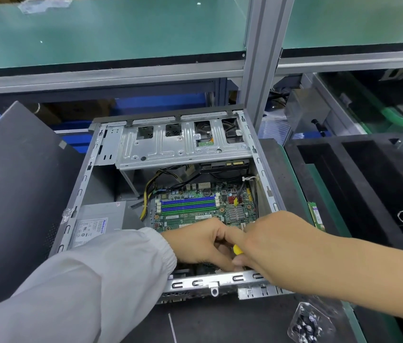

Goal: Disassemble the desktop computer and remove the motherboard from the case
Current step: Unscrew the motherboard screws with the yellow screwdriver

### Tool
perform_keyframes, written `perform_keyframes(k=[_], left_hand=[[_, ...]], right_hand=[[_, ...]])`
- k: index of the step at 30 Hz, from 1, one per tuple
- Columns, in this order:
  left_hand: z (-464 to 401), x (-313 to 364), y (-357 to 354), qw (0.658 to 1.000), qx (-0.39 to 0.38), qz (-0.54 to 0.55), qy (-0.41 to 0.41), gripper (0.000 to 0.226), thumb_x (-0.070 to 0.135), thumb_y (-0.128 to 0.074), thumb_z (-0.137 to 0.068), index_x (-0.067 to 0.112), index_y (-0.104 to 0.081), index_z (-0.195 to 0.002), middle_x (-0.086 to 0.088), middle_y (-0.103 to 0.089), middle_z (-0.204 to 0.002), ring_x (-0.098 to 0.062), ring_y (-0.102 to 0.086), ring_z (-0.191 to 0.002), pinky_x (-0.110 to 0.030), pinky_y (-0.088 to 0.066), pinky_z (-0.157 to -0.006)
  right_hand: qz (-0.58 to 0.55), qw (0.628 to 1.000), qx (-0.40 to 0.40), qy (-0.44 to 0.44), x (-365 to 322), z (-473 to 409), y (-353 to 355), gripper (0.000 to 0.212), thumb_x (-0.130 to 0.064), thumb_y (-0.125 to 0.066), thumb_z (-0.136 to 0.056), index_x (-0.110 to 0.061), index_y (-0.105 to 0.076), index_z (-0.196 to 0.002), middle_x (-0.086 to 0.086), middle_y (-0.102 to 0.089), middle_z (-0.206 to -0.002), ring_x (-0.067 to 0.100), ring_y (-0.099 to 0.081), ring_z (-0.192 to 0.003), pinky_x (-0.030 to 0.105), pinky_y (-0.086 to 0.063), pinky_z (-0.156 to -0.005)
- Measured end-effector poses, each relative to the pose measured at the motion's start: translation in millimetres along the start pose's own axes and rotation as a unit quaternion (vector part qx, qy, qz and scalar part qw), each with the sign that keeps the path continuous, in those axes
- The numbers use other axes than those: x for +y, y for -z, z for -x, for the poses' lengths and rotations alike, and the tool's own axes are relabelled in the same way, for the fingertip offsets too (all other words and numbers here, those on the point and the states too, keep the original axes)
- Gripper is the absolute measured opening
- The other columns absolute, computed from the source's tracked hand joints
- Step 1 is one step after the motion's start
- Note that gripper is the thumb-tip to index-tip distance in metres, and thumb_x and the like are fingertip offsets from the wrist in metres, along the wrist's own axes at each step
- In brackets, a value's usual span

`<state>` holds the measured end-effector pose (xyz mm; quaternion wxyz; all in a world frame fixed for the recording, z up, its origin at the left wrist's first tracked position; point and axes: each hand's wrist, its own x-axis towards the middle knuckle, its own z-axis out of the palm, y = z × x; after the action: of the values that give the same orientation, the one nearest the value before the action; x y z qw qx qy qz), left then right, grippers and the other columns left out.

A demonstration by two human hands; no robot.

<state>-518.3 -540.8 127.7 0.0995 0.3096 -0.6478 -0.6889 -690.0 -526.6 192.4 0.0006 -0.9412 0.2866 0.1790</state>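
Observation:
An open desktop case [196, 280] lies flat on the bench. The green motherboard [190, 216], with blue and green memory slots and a small silver heatsink [236, 213], sits inside it. Both hands meet over the board's near edge. My left hand [200, 243] has its fingers curled, and my right hand [274, 241] grips a yellow-handled tool [237, 249]. The tool's tip and the spot beneath the hands are hidden. A grey power supply [96, 225] fills the case's left side. A metal drive cage [183, 144] spans the far end.
The removed dark side panel [17, 194] leans at the left. A black divided tray [359, 189] stands at the right, with a memory stick [317, 216] beside it. A clear bag of screws [309, 325] lies at the near right. An aluminium post [262, 70] rises behind the case.

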Motion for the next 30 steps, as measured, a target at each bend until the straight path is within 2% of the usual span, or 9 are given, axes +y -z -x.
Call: perform_keyframes(k=[3,5,7,10,15,17,19,24,30], left_hand=[[-1.6,1.0,0.2,1.000,0.001,0.005,0.004,0.020,-0.006,-0.066,-0.082,0.012,-0.070,-0.090,0.011,-0.061,-0.066,-0.002,-0.047,-0.054,-0.011,-0.038,-0.055],[-1.3,1.9,0.3,1.000,0.009,0.005,0.004,0.033,-0.008,-0.064,-0.083,0.024,-0.071,-0.080,0.017,-0.058,-0.058,0.000,-0.043,-0.050,-0.010,-0.036,-0.052],[-1.1,2.2,0.3,1.000,-0.002,-0.003,0.005,0.041,-0.009,-0.064,-0.084,0.031,-0.068,-0.073,0.020,-0.057,-0.055,0.003,-0.043,-0.047,-0.008,-0.037,-0.053],[-1.2,2.5,-0.1,1.000,0.001,0.003,0.009,0.021,-0.009,-0.065,-0.083,0.011,-0.069,-0.079,0.007,-0.060,-0.061,-0.002,-0.045,-0.048,-0.011,-0.037,-0.052],[-1.3,2.6,-1.2,1.000,-0.003,0.005,0.004,0.031,-0.008,-0.064,-0.083,0.023,-0.069,-0.078,0.015,-0.062,-0.062,-0.001,-0.049,-0.053,-0.011,-0.039,-0.056],[-2.1,1.2,0.0,1.000,0.009,0.004,0.008,0.034,-0.006,-0.066,-0.084,0.027,-0.071,-0.079,-0.006,-0.064,-0.065,-0.015,-0.049,-0.056,-0.019,-0.039,-0.058],[-2.8,0.3,0.4,1.000,0.014,0.017,0.003,0.023,-0.007,-0.066,-0.083,0.015,-0.071,-0.083,-0.018,-0.064,-0.071,-0.020,-0.051,-0.059,-0.023,-0.038,-0.058],[-1.6,4.3,-1.1,1.000,0.004,0.006,0.015,0.038,-0.008,-0.065,-0.081,0.030,-0.066,-0.075,0.016,-0.058,-0.058,0.004,-0.045,-0.048,-0.008,-0.037,-0.052],[-2.3,11.3,-0.3,1.000,-0.004,-0.010,-0.004,0.049,-0.011,-0.062,-0.084,0.037,-0.064,-0.072,0.026,-0.052,-0.048,0.008,-0.043,-0.042,-0.001,-0.031,-0.050]], right_hand=[[-0.025,1.000,-0.002,-0.004,2.3,4.3,6.7,0.030,-0.046,-0.037,-0.098,-0.020,-0.038,-0.111,-0.004,-0.041,-0.069,0.019,-0.041,-0.060,0.031,-0.024,-0.048],[-0.017,1.000,-0.001,-0.019,1.7,2.1,12.9,0.040,-0.058,-0.026,-0.096,-0.021,-0.041,-0.098,-0.004,-0.036,-0.064,0.016,-0.033,-0.053,0.030,-0.020,-0.046],[-0.002,1.000,-0.022,-0.021,-1.0,-2.4,14.1,0.044,-0.052,-0.023,-0.099,-0.016,-0.049,-0.102,-0.003,-0.038,-0.065,0.013,-0.031,-0.052,0.028,-0.017,-0.045],[-0.034,0.998,-0.042,-0.018,-0.4,-1.7,9.8,0.027,-0.035,-0.038,-0.100,-0.016,-0.045,-0.116,-0.002,-0.047,-0.075,0.015,-0.039,-0.060,0.027,-0.021,-0.046],[-0.014,0.999,-0.016,-0.041,0.3,-0.3,18.5,0.043,-0.058,-0.030,-0.095,-0.019,-0.048,-0.099,-0.005,-0.030,-0.062,0.014,-0.026,-0.051,0.029,-0.017,-0.045],[-0.019,0.999,-0.032,-0.038,-0.4,-2.0,16.0,0.038,-0.049,-0.032,-0.098,-0.017,-0.052,-0.106,-0.005,-0.031,-0.062,0.011,-0.025,-0.050,0.029,-0.017,-0.045],[-0.032,0.998,-0.037,-0.026,1.7,0.2,12.1,0.026,-0.039,-0.040,-0.098,-0.018,-0.045,-0.111,-0.006,-0.032,-0.064,0.012,-0.028,-0.051,0.029,-0.021,-0.045],[-0.010,0.999,-0.028,-0.039,0.7,-1.9,21.5,0.046,-0.058,-0.031,-0.095,-0.017,-0.051,-0.101,-0.004,-0.033,-0.062,0.013,-0.028,-0.051,0.029,-0.019,-0.045],[-0.061,0.998,-0.030,-0.018,3.4,-2.0,18.8,0.025,-0.039,-0.050,-0.094,-0.027,-0.044,-0.115,-0.009,-0.031,-0.063,0.010,-0.028,-0.052,0.026,-0.020,-0.045]])
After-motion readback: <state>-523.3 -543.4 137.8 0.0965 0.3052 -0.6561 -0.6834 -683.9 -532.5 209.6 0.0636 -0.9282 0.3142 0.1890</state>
